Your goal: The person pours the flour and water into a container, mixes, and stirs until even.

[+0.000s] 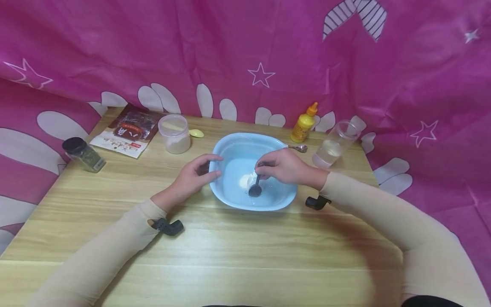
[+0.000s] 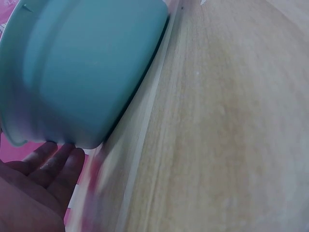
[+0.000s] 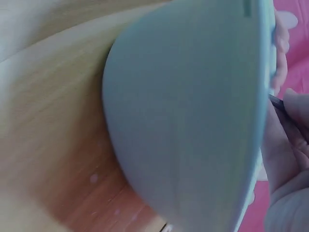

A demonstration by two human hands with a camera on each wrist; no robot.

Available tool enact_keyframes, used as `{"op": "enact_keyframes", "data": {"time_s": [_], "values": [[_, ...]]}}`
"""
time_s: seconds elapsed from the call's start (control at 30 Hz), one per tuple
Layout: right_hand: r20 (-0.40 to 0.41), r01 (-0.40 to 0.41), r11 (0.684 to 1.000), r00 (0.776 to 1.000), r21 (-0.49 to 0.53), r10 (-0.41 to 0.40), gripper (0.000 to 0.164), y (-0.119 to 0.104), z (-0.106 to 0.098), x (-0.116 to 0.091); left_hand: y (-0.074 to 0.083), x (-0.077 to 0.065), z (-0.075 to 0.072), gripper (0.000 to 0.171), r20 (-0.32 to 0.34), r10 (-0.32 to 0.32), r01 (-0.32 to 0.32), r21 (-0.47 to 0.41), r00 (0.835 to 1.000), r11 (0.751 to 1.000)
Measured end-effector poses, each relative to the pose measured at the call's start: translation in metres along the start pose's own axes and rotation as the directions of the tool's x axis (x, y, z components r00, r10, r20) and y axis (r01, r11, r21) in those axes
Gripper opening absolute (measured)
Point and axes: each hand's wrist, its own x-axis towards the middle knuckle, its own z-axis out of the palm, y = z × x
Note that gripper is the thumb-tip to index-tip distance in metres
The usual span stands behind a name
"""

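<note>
A light blue plastic basin [image 1: 226, 194] stands on the wooden table, with a shallow liquid and a patch of white powder [image 1: 245, 181] inside. My right hand [image 1: 283, 165] reaches over the right rim and pinches the handle of a dark measuring spoon [image 1: 255, 190]. The spoon's bowl points down beside the powder. At the basin's left side is my left hand [image 1: 195, 174], its thumb and index fingertips at the rim. In the left wrist view, the other fingers [image 2: 63, 169] extend nearly straight against the basin's outer wall. The right wrist view shows mostly that wall, hiding the spoon's bowl.
Behind on the left stand a dark-lidded jar [image 1: 86, 157], a brown-and-white pouch [image 1: 128, 131], a tub of white powder [image 1: 175, 138] and a yellow spoon [image 1: 196, 133]. At the right are a metal spoon [image 1: 300, 148], a yellow bottle [image 1: 304, 125] and a clear cup of liquid [image 1: 331, 149].
</note>
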Motion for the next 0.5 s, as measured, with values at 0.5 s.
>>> {"op": "enact_keyframes", "data": {"time_s": [0.5], "values": [[-0.116,0.039,0.995,0.992,-0.089,-0.049,0.012,-0.004,0.0,0.037,0.0,0.001,0.0,0.045,0.007,0.009,-0.008,-0.037,1.0,0.999]]}}
